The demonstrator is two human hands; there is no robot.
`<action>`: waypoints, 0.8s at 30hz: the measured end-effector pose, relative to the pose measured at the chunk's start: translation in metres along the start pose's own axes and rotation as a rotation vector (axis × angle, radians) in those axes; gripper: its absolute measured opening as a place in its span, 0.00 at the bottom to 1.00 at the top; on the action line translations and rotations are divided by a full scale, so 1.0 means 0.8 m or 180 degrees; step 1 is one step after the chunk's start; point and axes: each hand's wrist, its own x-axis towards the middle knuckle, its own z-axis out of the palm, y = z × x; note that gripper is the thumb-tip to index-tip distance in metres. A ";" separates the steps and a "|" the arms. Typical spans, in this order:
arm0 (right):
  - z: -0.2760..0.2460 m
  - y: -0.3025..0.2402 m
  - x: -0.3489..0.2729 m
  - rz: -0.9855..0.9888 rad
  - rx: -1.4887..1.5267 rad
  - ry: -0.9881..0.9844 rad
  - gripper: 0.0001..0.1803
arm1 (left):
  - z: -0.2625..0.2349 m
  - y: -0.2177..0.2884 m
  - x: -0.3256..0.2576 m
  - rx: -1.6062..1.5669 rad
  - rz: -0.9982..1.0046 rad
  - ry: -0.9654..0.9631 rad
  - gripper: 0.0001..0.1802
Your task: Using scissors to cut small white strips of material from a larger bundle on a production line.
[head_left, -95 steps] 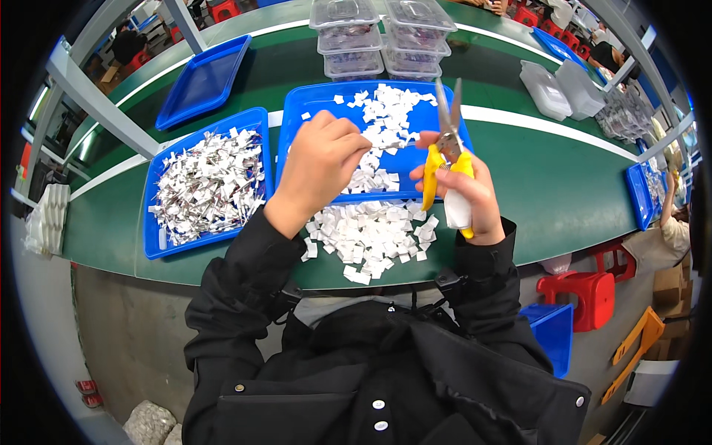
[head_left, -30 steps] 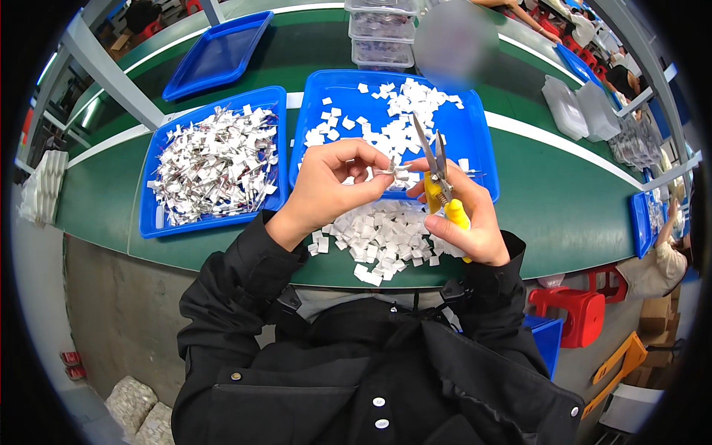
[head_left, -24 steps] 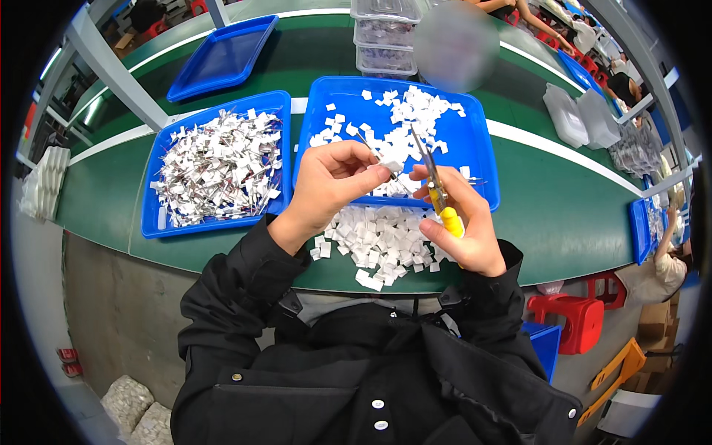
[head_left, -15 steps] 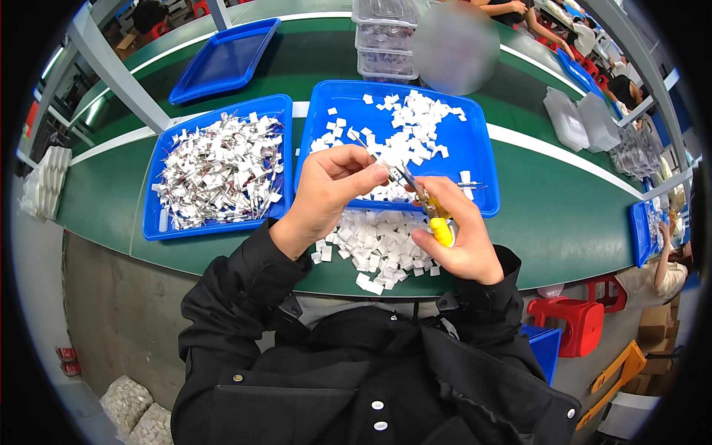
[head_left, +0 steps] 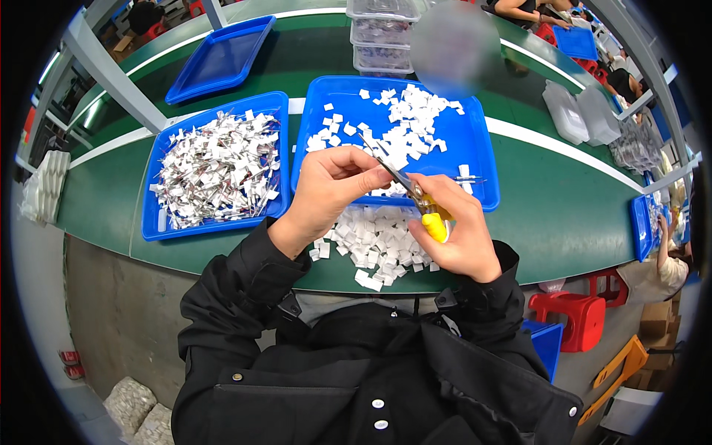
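Yellow-handled scissors (head_left: 415, 200) sit gripped in the right hand (head_left: 463, 237); the left hand (head_left: 330, 189) pinches a small piece at the blades.

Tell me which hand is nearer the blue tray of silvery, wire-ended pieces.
Left. The left hand hovers just right of that tray, over the neighbouring tray's near edge. The right hand, holding the scissors, is farther right.

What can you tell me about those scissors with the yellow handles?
The scissors are small, with thin grey metal-looking blades and bright yellow handles that look like plastic. The right hand grips the handles, which its fingers partly hide. The blades slant up and to the left, their tips by the fingertips of the left hand. They are held in the air over the near edge of the blue tray of small white pieces.
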 end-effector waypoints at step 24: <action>-0.042 0.034 -0.009 -0.0279 0.3758 0.2343 0.34 | -0.023 0.023 0.017 -0.0945 0.0436 0.1321 0.22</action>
